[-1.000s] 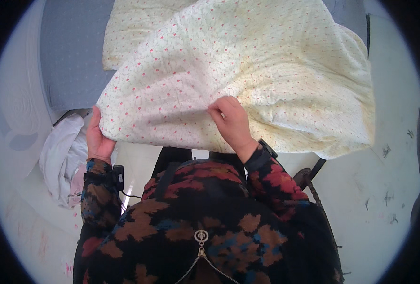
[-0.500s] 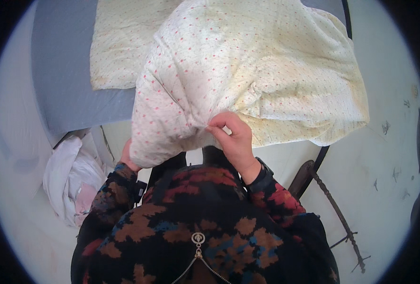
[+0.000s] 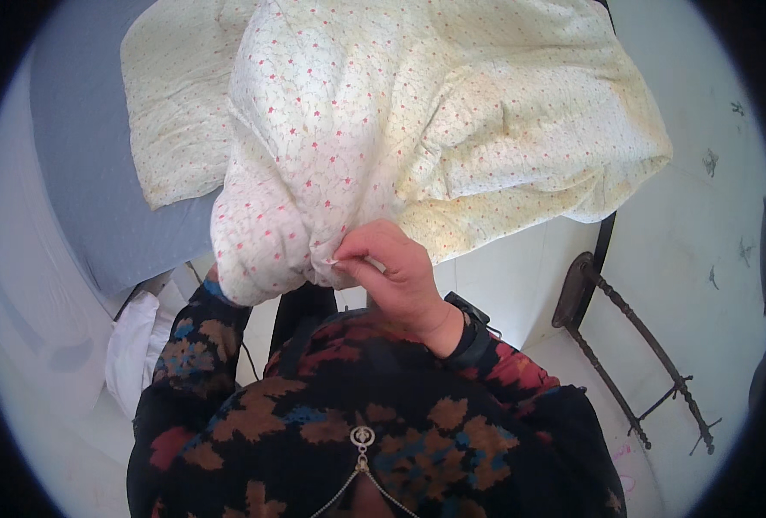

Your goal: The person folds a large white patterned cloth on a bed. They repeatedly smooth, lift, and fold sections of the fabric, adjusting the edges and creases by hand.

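Observation:
A cream-white quilt with small red flowers, yellowed in places, spreads over the bed and hangs off its near edge in folds. Thumb and finger of my right hand pinch the quilt's near edge, a little right of its bunched left corner. My left sleeve runs up to that corner, and the cloth covers the left hand, so its fingers are hidden.
Blue-grey bedding lies under the quilt at the left. A white cloth bundle sits by the bed's lower left. Dark turned metal or wooden rods stick out at the right, beside the pale marked wall.
My right hand has moved down and left with the pinched edge. My left hand, partly visible before, has gone behind the cloth. The quilt has shifted left in view.

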`<action>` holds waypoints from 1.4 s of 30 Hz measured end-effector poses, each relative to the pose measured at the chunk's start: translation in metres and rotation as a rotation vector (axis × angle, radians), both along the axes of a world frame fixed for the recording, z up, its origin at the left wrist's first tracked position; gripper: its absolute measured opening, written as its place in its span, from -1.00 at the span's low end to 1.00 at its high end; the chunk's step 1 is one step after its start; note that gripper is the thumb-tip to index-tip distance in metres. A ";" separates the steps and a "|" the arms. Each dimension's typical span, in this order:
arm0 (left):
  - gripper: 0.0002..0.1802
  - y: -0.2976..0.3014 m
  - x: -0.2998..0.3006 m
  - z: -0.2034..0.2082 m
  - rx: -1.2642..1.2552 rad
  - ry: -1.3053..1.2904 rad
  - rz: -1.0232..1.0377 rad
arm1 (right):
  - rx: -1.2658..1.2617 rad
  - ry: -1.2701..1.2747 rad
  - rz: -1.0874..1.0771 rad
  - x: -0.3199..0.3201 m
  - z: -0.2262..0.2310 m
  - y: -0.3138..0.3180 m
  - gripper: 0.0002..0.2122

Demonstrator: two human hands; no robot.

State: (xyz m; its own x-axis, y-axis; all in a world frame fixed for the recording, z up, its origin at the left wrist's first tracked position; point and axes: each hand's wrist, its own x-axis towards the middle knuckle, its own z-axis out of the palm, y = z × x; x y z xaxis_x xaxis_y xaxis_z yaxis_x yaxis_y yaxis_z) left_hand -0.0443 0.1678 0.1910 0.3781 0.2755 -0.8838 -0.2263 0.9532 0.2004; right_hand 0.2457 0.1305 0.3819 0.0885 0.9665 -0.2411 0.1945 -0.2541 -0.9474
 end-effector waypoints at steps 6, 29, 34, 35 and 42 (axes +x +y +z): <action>-0.45 -0.018 -0.009 0.034 0.019 0.018 -0.083 | -0.372 0.404 -0.420 0.004 -0.009 -0.015 -0.90; -0.48 -0.045 -0.014 0.039 -0.018 0.126 -0.028 | -0.265 0.144 -0.338 0.035 -0.018 -0.032 -0.89; -0.49 -0.050 -0.008 0.035 -0.026 0.131 -0.029 | -0.282 0.487 -0.361 0.029 -0.010 -0.034 -0.82; -0.49 -0.051 -0.006 0.034 -0.029 0.131 -0.032 | -0.259 0.501 -0.353 0.027 -0.008 -0.034 -0.82; -0.50 -0.043 -0.004 0.028 -0.024 0.133 -0.034 | -0.099 0.486 -0.211 0.017 0.006 -0.035 -0.83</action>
